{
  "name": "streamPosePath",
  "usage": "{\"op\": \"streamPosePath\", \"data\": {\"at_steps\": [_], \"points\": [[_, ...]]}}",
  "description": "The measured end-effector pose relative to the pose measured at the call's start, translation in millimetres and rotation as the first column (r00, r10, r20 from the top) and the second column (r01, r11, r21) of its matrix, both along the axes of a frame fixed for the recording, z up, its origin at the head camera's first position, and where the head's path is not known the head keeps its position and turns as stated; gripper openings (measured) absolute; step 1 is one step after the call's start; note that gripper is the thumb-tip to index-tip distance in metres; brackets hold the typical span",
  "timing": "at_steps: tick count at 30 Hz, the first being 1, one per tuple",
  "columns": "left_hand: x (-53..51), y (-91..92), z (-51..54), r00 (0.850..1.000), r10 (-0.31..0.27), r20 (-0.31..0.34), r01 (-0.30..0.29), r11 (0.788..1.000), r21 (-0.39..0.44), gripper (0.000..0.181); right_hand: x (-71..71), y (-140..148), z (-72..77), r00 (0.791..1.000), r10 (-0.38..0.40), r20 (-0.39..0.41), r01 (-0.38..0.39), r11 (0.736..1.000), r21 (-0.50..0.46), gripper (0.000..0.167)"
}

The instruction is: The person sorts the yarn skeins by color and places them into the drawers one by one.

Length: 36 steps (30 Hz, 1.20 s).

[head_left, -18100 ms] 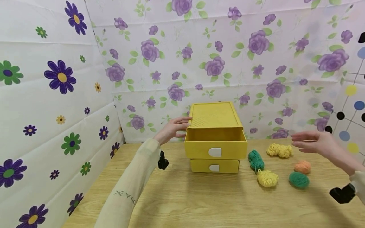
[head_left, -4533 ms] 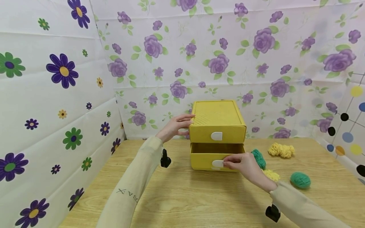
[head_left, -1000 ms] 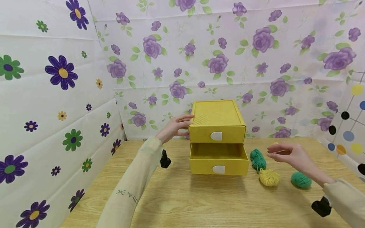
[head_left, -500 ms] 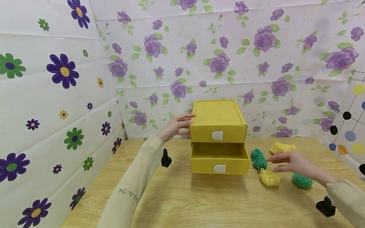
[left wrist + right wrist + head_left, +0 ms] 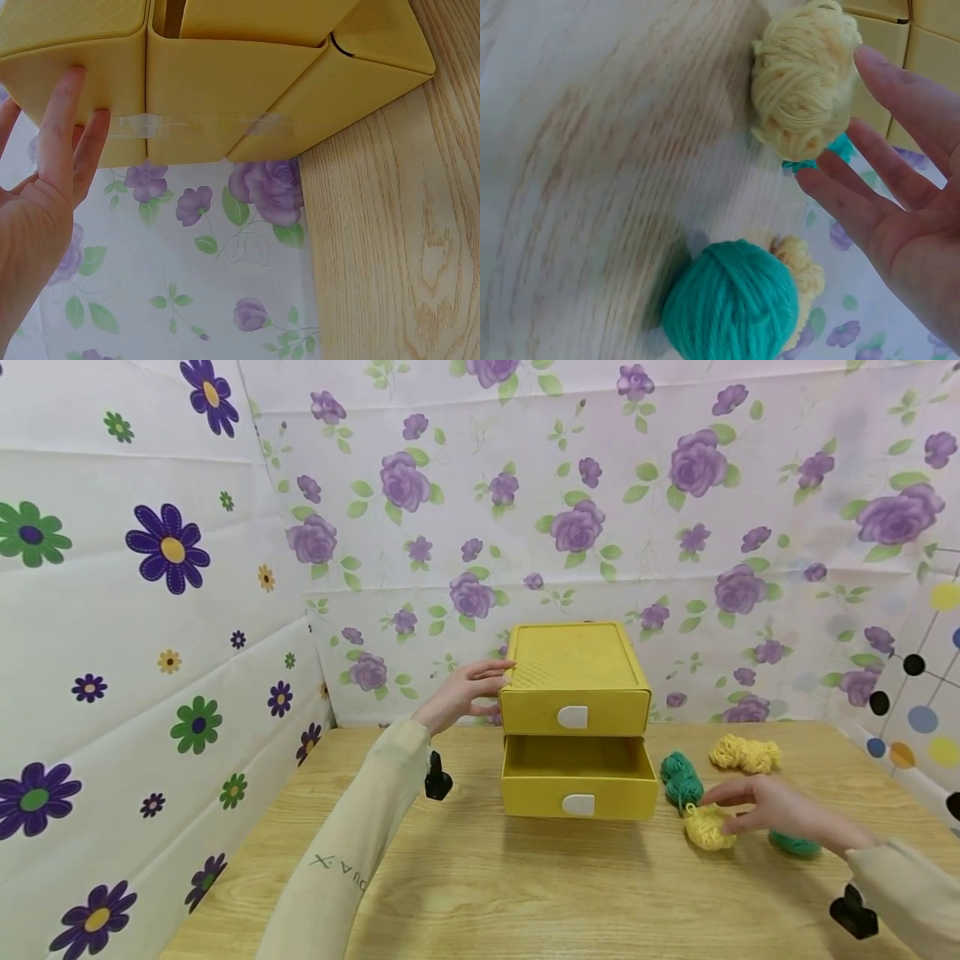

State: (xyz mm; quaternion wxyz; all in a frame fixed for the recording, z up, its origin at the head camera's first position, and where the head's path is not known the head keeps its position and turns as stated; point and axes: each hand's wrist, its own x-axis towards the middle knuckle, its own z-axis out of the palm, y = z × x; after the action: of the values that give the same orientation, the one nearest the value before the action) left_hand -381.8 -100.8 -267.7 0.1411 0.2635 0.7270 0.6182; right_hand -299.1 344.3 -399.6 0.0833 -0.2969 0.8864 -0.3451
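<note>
A yellow two-drawer box [image 5: 573,656] stands on the table, its upper drawer closed and its lower drawer [image 5: 622,797] pulled out, with no item visible inside. My left hand [image 5: 461,697] rests with extended fingers against the box's left side; the left wrist view shows the fingertips of that hand [image 5: 52,157] on the yellow side wall. Over the near yellow yarn ball [image 5: 707,827] my right hand [image 5: 780,814] is spread, thumb and fingers around its right side. In the right wrist view, the fingers of this hand [image 5: 907,180] are apart beside the yellow yarn [image 5: 806,82], not curled round it.
A dark green yarn skein [image 5: 681,779] lies between the box and the right hand. Farther back is a yellow skein [image 5: 745,754]. A green ball [image 5: 795,843] is partly hidden under the right hand. Flowered cloth [image 5: 420,635] hangs behind and at the left.
Since the oldest frame, the upper drawer has closed, the lower one has opened, and the orange ball is out of sight. Lately my right hand has lowered to the near yellow ball.
</note>
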Motion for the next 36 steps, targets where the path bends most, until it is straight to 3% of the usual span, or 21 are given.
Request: {"op": "streamPosePath", "data": {"at_steps": [3,10,21,36], "points": [[-6.5,-0.3,-5.9,1.000,0.015,-0.002,-0.015,1.000,0.007,0.044,-0.8,-2.6,-2.5,1.000,0.011,0.009,-0.011,1.000,0.013,0.044],[-17.7,-0.5,-15.0,0.999,0.032,-0.012,-0.032,0.999,0.026,0.041,0.1,-5.7,-9.8,0.991,0.073,-0.115,-0.070,0.997,0.026,0.042],[-17.7,-1.2,-14.9,1.000,0.027,-0.011,-0.027,0.999,0.021,0.041,0.0,-7.1,-14.1,0.995,0.024,-0.101,-0.021,0.999,0.034,0.035],[-19.5,-1.1,-16.3,1.000,0.030,0.002,-0.030,0.999,0.038,0.041,4.0,-1.3,-5.2,0.982,0.016,-0.186,-0.021,0.999,-0.026,0.030]]}}
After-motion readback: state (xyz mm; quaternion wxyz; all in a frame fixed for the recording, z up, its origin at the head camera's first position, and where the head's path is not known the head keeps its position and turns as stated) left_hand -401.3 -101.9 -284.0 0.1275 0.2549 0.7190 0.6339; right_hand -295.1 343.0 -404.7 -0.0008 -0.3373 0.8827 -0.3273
